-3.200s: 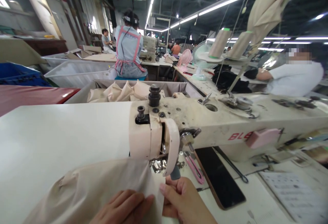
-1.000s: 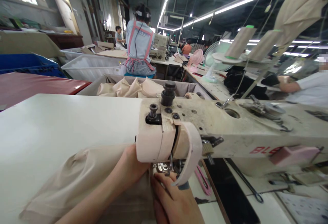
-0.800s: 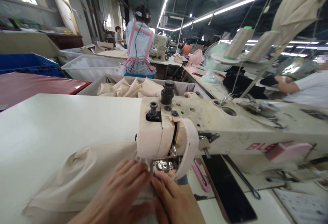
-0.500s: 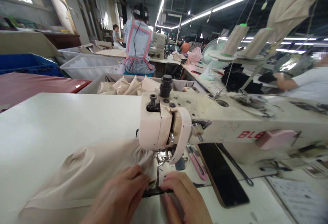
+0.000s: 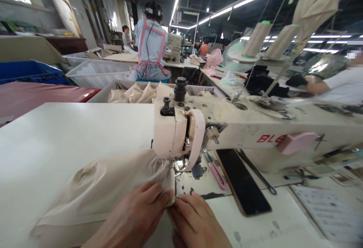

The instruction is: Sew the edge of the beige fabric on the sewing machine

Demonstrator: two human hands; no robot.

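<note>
Beige fabric (image 5: 99,187) lies bunched on the white table (image 5: 56,134) at lower centre of the frame, its right edge drawn up under the presser foot (image 5: 178,164) of the sewing machine (image 5: 227,127). At the bottom edge, the left hand (image 5: 133,217) rests flat on the cloth with fingers pressed together, fingertips pinning the edge. The right hand (image 5: 195,221) lies just beside it, fingers together, touching the same edge; whether it pinches the cloth cannot be told.

Both sets of fingertips sit near the needle area, so a hand carried forward with the cloth could likely be caught. The gathered folds behind the foot could also be stitched into a pleat if they are not smoothed flat.

Right of the foot, pink thread snips (image 5: 215,170) and a dark phone (image 5: 241,183) lie on the table beneath the machine arm, close to the right hand's side. A printed sheet (image 5: 326,214) sits at lower right.

Further back, a bin of beige pieces (image 5: 136,92) stands behind the table. Thread cones (image 5: 256,38) rise at upper right. At upper centre a person in a pink-strapped apron (image 5: 150,47) sits facing away; a co-worker's arm (image 5: 326,83) shows at the right edge.
</note>
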